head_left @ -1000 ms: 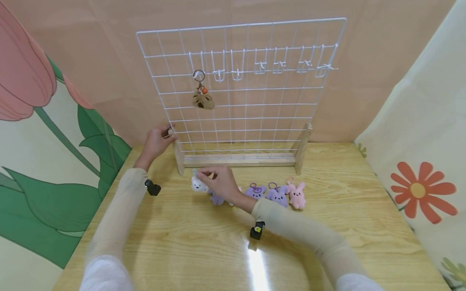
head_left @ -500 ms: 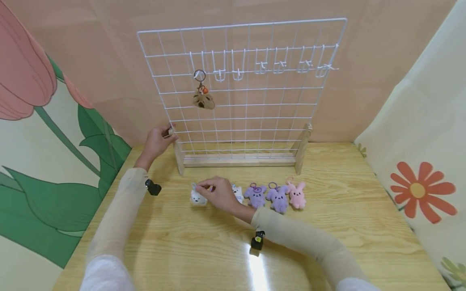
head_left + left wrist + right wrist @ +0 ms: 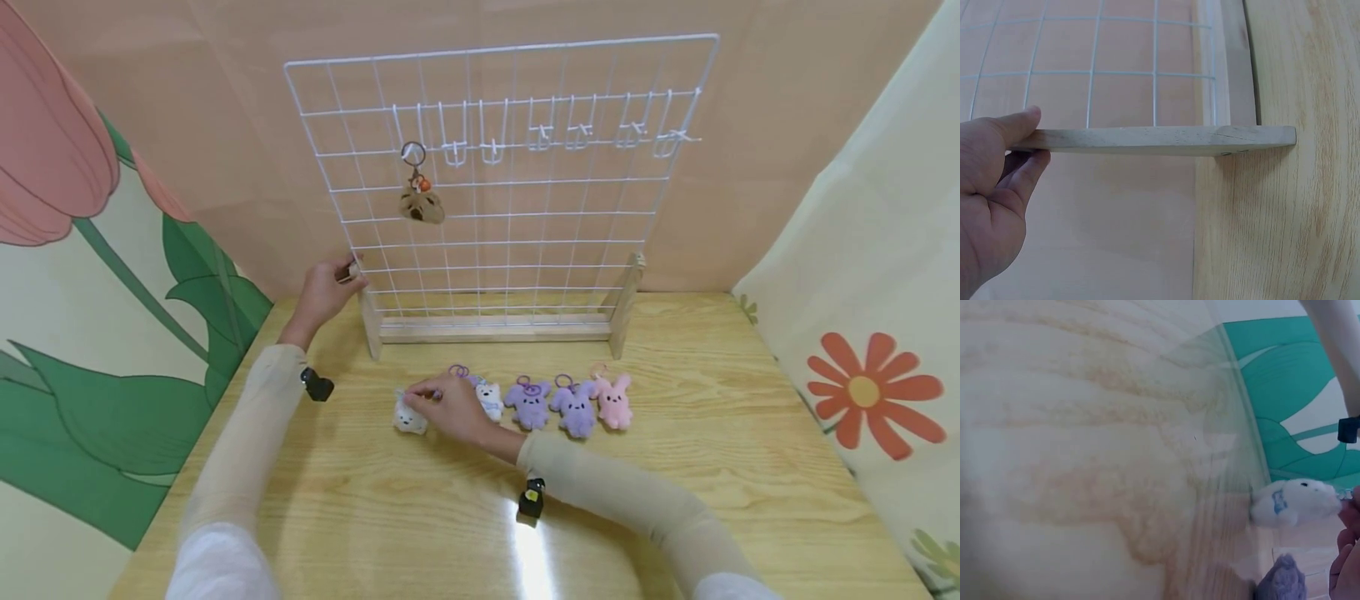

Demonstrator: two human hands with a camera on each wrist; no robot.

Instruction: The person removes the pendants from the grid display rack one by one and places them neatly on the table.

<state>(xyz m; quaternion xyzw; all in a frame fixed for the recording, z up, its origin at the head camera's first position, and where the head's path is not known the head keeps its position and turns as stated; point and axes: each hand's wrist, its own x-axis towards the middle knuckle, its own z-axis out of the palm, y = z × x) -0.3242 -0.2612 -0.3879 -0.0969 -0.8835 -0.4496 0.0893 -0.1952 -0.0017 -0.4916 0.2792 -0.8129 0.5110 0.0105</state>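
Note:
My left hand (image 3: 322, 296) holds the top of the left wooden post of a white wire grid rack (image 3: 502, 50). In the left wrist view, thumb and fingers pinch the flat wooden post (image 3: 1166, 139) from both sides. Low over the table, my right hand (image 3: 461, 410) pinches the top of a small white plush keychain (image 3: 408, 418). The right wrist view shows the same white plush (image 3: 1297, 502) with a blue mark, its base at the tabletop. A purple plush (image 3: 1282, 581) is beside it, mostly covered by my right hand in the head view.
Right of my hand lie another white plush keychain (image 3: 490, 400), two purple ones and a pink one (image 3: 615, 404) in a row. Several white hooks line the grid's upper part. A brown plush keychain (image 3: 422, 207) hangs from the leftmost hook.
My right hand has come down and toward me, lowering the white plush keychain to the tabletop. The left hand keeps its grip on the post.

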